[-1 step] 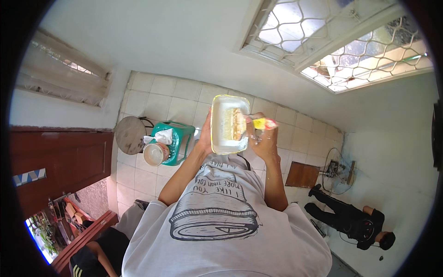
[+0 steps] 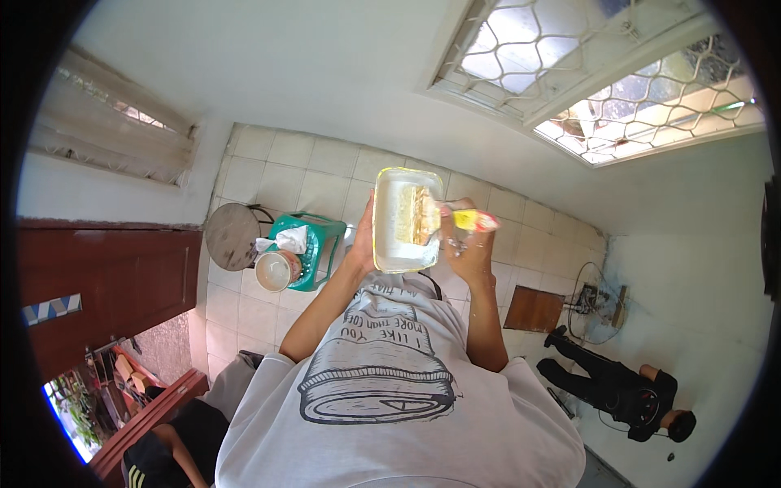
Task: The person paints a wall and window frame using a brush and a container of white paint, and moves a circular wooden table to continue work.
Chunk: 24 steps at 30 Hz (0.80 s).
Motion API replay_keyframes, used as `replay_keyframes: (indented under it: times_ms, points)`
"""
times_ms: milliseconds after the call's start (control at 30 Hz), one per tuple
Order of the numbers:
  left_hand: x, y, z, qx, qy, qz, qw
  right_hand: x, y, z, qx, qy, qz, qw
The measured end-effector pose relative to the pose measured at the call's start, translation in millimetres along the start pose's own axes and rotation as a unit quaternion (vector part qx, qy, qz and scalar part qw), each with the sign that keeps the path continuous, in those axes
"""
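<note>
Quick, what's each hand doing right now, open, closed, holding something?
Left hand: holding the white tray by its left side.
Right hand: closed on the brush with the yellow-and-red handle.

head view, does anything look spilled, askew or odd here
The white smears on the right hand stand out: they sit on bare skin, outside the tray, while that hand grips the brush.

A head-worn fisheye camera looks steeply down past the wearer's pale shirt to the tiled floor. The shirt is near, filling the lower middle; the floor's far edge lies farther off, meeting the wall.
</note>
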State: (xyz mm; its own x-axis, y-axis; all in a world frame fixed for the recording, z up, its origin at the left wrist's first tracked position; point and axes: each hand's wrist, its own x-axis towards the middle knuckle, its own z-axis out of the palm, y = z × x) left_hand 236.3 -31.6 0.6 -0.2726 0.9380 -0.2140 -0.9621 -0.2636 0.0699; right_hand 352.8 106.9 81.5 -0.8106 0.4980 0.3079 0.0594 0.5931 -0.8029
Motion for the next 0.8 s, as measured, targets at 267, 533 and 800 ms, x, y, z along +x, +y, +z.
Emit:
replay_keyframes:
  times_ms: [267,533,800]
  points:
    - [-51.8,42.2,-43.0,-0.072,-0.041,0.019,0.996,2.8,-26.0,68.8,0.068,-0.092,0.041,0.993]
    - [-83.9,65.9,-32.3,-0.059,0.001,0.079,0.995,-0.6,-63.1,104.9,0.139,-0.019,0.031,0.990]
    - [-107.5,72.7,-34.0,-0.068,0.029,0.132,0.988,13.6,-81.8,119.5,0.047,-0.109,-0.021,0.993]
